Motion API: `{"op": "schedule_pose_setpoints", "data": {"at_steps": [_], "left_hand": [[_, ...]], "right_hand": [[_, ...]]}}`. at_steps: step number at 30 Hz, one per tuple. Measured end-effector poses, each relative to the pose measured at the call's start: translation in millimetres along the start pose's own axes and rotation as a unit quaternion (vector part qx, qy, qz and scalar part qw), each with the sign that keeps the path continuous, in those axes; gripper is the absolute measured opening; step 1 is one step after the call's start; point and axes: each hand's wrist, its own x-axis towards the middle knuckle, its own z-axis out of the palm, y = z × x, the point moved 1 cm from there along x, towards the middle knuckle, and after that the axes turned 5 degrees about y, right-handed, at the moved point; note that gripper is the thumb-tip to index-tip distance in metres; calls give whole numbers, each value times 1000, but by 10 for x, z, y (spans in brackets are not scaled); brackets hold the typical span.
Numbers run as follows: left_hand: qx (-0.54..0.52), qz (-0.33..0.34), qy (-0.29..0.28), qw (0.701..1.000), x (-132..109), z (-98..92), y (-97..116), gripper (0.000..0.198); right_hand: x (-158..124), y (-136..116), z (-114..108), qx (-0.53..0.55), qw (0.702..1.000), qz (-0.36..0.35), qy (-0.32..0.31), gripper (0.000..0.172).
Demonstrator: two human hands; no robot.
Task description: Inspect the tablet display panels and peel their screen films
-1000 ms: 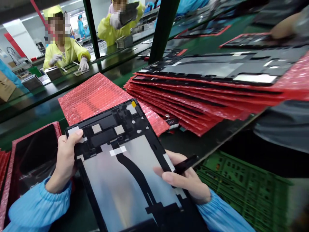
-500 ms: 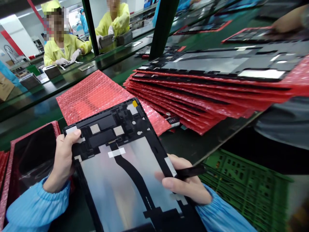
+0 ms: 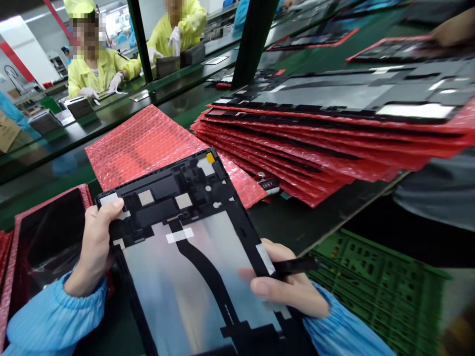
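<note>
Both my hands hold a black-framed tablet display panel (image 3: 185,277) up in front of me, its back facing me, with silvery sheeting, a curved black strip and small pads on it. My left hand (image 3: 94,252) grips the panel's left edge, thumb on the back. My right hand (image 3: 285,289) holds its right edge from below and also pinches a slim black pen-like tool (image 3: 297,266). The tool's tip is hidden behind my fingers.
A fanned stack of panels in red bubble bags (image 3: 297,148) lies ahead, with a loose red bag (image 3: 137,148) beneath my panel. A bagged panel (image 3: 48,232) lies left, a green perforated tray (image 3: 374,282) right. Another person's hand (image 3: 452,33) reaches in top right; co-workers (image 3: 96,69) sit beyond glass.
The black tool has swung from pointing up-right to nearly level. The view has shifted slightly upward. The co-workers' hands have moved.
</note>
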Motion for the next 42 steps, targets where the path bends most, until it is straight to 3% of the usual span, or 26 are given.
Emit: {"op": "schedule_pose_setpoints", "data": {"at_steps": [3,7,13,19,27,33,34,36,39,41,42], "left_hand": [[24,28,-5,999,-24,-15,31,22],[54,62,-7,997,-64,-44,76,24],[75,75,-1,994,-77,-62,93,24],[91,89,2,992,-67,-68,74,24],[59,8,12,998,-50,-38,91,25],[78,61,-44,994,-48,-91,59,19],[75,58,-56,994,-48,-89,52,17],[62,50,-66,995,-44,-80,43,13],[44,38,-70,996,-32,-56,47,11],[37,29,-70,996,-32,-33,59,10],[36,24,-72,996,-37,-17,68,10]], "right_hand": [[33,-27,42,43,998,52,19,42],[99,-48,99,115,985,128,-20,44],[171,8,63,86,990,73,-86,46],[135,-37,66,70,993,81,-50,49],[137,22,-3,-4,997,-32,-64,45],[156,32,43,-21,988,-135,-74,32],[173,14,45,-18,987,-155,-50,25],[221,-61,23,5,977,-204,64,15],[298,-291,-47,55,906,-327,264,30],[363,-492,-67,33,874,-399,276,42],[405,-589,-58,7,885,-409,221,48]]}}
